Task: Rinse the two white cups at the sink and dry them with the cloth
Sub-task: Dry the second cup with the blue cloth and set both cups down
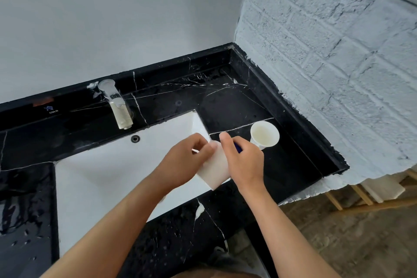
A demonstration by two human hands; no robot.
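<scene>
I hold one white cup [214, 170] tilted over the right edge of the white sink [108, 178], its base towards me. My left hand [186, 161] grips it near the rim. My right hand [244, 162] is closed at the cup's mouth, and a small piece of blue cloth [237, 147] shows under its fingers. The second white cup [264, 135] stands upright on the black counter just right of my right hand, apart from it. No water runs from the tap.
A chrome tap [117, 106] stands behind the sink on the black marble counter [225, 101]. Water drops lie on the counter at the left. A white brick wall [327, 63] closes the right side, and the counter ends at its right edge [316, 185].
</scene>
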